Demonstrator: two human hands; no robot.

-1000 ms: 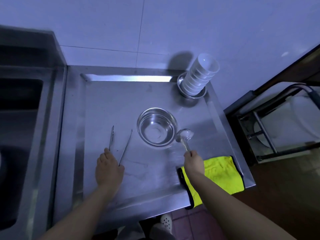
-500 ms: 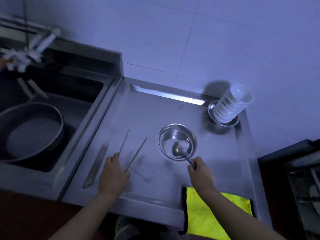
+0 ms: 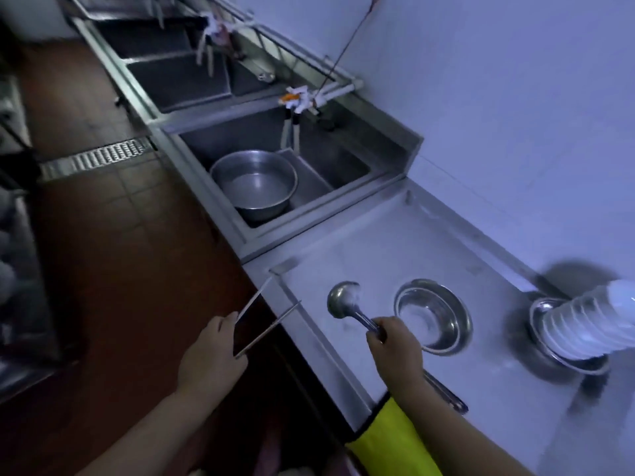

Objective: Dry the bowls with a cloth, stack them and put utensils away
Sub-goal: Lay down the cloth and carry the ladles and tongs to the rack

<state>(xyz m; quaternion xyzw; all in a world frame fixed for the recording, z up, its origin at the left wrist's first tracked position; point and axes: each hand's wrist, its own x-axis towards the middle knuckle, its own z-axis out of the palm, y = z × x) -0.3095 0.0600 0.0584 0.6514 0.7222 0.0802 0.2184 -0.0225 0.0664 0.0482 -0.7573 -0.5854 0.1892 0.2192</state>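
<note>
The right hand [image 3: 395,341] is wrapped around the handle of a steel ladle [image 3: 347,304], gripping it near the middle so the cup points away toward the sink side and the handle's tail sticks out behind the wrist, over the steel counter [image 3: 378,242]. The left hand [image 3: 209,359] holds a pair of metal tongs [image 3: 266,319] pinched at their closed end, the two arms splaying outward past the counter's front edge, above the tiled floor [image 3: 113,214]. Just to the right of the ladle hand sits an empty steel bowl [image 3: 433,316], upright on the counter. Farther right, a leaning stack of white bowls [image 3: 591,324] rests inside another steel bowl [image 3: 539,314]. Under the right forearm, a yellow cloth [image 3: 391,438] with a dark edge hangs over the counter's front. Beyond both hands, a sink [image 3: 309,156] holds a large steel basin [image 3: 254,182] with taps above it, and more sinks run on behind.
</note>
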